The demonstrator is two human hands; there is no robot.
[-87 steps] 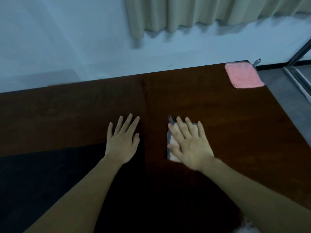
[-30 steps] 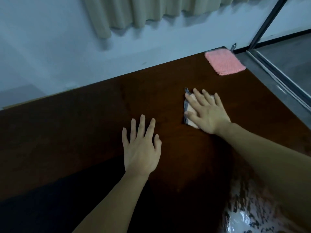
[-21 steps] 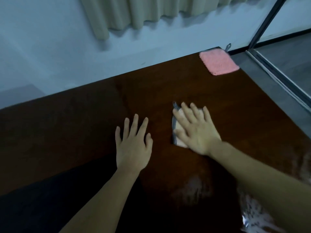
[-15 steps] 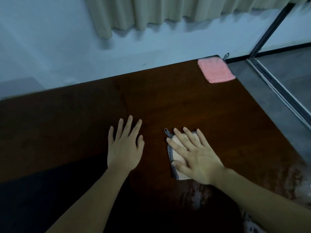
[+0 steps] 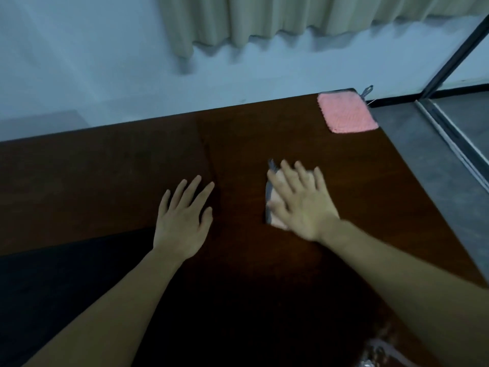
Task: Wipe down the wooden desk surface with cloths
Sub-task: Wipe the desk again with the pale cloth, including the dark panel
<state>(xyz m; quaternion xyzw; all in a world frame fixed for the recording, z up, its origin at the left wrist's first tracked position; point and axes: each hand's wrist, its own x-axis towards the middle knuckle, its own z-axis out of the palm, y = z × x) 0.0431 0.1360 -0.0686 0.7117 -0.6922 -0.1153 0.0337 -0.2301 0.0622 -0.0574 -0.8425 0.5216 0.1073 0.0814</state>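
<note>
While both hands lie flat on the desk point(image 5: 105, 181), left hand point(image 5: 182, 221) bare, right hand point(image 5: 301, 205) presses one of two cloths point(image 5: 275, 205).

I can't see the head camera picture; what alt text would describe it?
A person's right hand presses flat on a pale cloth with grey trim on a dark brown wooden desk, blurred as if mid-wipe. The left hand lies flat and spread on the bare wood beside it. A pink square cloth sits at the desk's far right corner.
</note>
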